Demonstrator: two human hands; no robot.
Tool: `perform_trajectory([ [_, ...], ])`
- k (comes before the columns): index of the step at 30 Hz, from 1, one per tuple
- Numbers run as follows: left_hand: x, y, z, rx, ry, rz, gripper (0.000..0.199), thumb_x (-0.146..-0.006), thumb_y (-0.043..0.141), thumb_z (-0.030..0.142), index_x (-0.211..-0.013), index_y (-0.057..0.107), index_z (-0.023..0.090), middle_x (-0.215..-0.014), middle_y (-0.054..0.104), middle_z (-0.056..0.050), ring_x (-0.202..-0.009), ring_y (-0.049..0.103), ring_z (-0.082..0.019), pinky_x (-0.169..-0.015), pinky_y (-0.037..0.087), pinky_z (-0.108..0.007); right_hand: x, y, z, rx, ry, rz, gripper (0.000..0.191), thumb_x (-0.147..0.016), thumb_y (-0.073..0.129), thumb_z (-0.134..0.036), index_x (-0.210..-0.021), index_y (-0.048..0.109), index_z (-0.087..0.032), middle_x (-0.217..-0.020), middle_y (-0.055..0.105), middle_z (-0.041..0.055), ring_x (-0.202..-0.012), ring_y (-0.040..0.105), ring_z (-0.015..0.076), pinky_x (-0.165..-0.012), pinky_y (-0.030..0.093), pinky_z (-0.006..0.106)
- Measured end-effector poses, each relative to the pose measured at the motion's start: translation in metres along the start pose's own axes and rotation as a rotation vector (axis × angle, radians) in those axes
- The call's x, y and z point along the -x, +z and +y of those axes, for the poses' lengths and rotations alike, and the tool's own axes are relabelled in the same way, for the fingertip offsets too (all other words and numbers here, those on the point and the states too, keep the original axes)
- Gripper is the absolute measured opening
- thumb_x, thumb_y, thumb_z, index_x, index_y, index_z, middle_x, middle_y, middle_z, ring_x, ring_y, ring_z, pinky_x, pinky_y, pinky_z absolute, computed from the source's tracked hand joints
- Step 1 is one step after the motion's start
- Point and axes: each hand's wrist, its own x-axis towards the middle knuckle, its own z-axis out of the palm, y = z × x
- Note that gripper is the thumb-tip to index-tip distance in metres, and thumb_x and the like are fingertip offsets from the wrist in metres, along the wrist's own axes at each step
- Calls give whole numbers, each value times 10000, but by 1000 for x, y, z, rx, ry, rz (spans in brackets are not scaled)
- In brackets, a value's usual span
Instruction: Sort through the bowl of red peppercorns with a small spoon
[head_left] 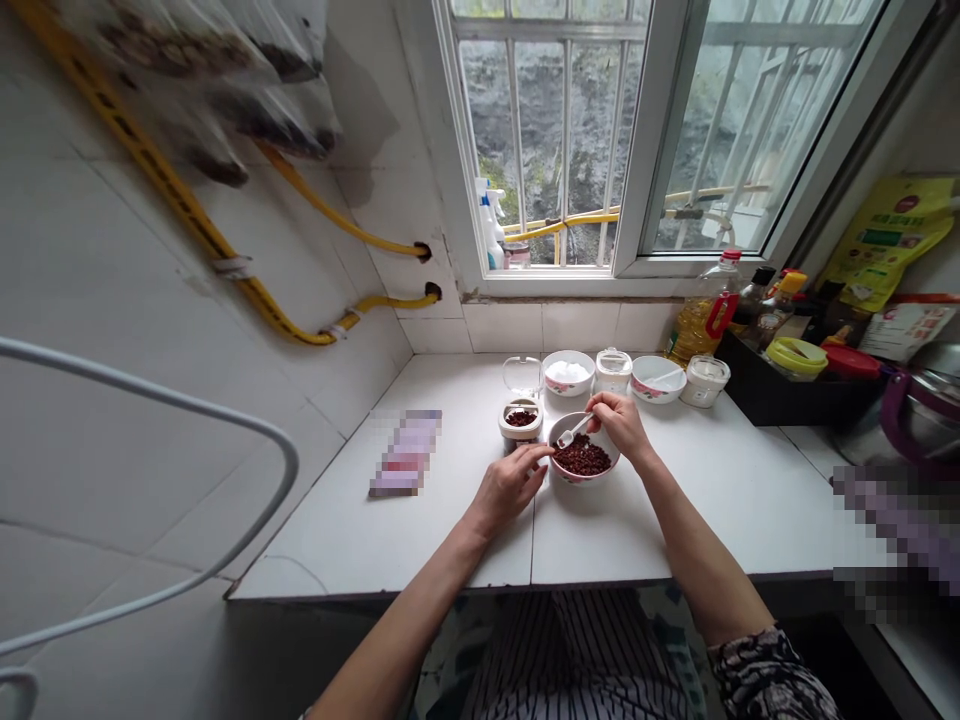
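Observation:
A white bowl with a pink floral pattern (585, 479) holds dark red-brown grains that look like Sichuan peppercorns (582, 459). My left hand (511, 487) is at the bowl's left side, its fingertips closed against the rim. In my right hand (616, 422) is a small white plastic spoon (568, 437), pinched by the handle and tilted down, its head just above the grains. A few grains seem to be in the spoon. Behind my left hand stands a small seasoning jar (520, 431) with its clear lid (522, 375) flipped up and similar grains inside.
Along the back stand a bowl of white powder (568, 378), a lidded jar (613, 369), a bowl with a white spoon (658, 381) and another jar (705, 382). An oil bottle (701, 315) and a black condiment box (780, 390) are at right. A blurred purple packet (406, 453) lies left.

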Motion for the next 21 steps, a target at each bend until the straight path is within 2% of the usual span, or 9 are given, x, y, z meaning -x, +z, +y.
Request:
perform_trajectory([
  [7,0,1,0,-4,-3,0,315,-940,533,132,-1234,603,223,-1129,698,-80,-717,680,-119,-684,593,-253,-4,-2,3,-22,-9,4,135,-629,486,-274,-643,601,-207,-448,608,-27,-454,568,145,-541,494,263],
  [13,0,0,0,-13,3,7,319,-935,536,128,-1233,601,223,-1133,699,-85,-724,687,-131,-715,603,-280,-6,11,-4,-58,-76,36,130,-774,488,-303,-789,576,-207,-601,689,8,-615,670,178,-689,548,310],
  [16,0,0,0,-21,1,7,333,-931,537,123,-1241,597,228,-1134,700,-84,-748,693,-139,-725,607,-284,0,25,-8,23,-240,40,163,-894,459,-321,-903,577,-209,-738,733,40,-735,706,198,-750,546,330],
  [19,0,1,0,-23,4,12,322,-932,534,120,-1234,598,211,-1134,700,-92,-745,693,-140,-718,606,-280,9,38,-10,292,-481,-20,156,-935,446,-254,-933,598,-223,-831,747,66,-828,699,216,-861,507,365],
  [21,0,1,-1,-23,6,19,305,-935,531,122,-1222,602,199,-1128,701,-96,-736,694,-140,-712,604,-279,14,41,-10,462,-620,-68,176,-924,446,-191,-905,617,-229,-829,745,67,-824,683,222,-937,462,392],
])
